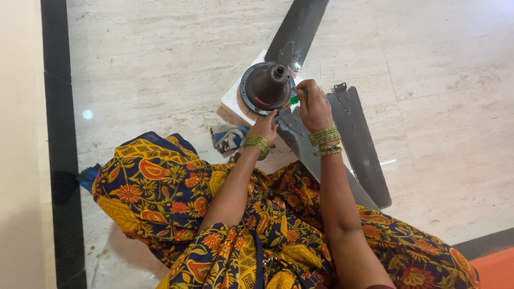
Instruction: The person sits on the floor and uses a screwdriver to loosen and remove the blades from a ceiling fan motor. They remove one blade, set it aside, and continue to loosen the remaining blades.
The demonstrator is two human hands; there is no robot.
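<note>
A dark ceiling-fan motor housing (266, 85) rests on a white block (231, 101) on the floor. One dark blade (297, 29) reaches away from it toward the top. My right hand (313, 107) is closed on a green-handled screwdriver (295, 98) at the housing's right edge. My left hand (264, 127) rests with fingers on the bracket of a grey blade (308, 150) just below the housing. Both wrists carry green and gold bangles.
A second loose dark blade (364, 150) lies on the pale marble floor to the right. A blue patterned cloth (229, 139) sits by the block. My lap in a patterned garment (176, 198) fills the foreground. A black floor border (56, 144) runs along the left.
</note>
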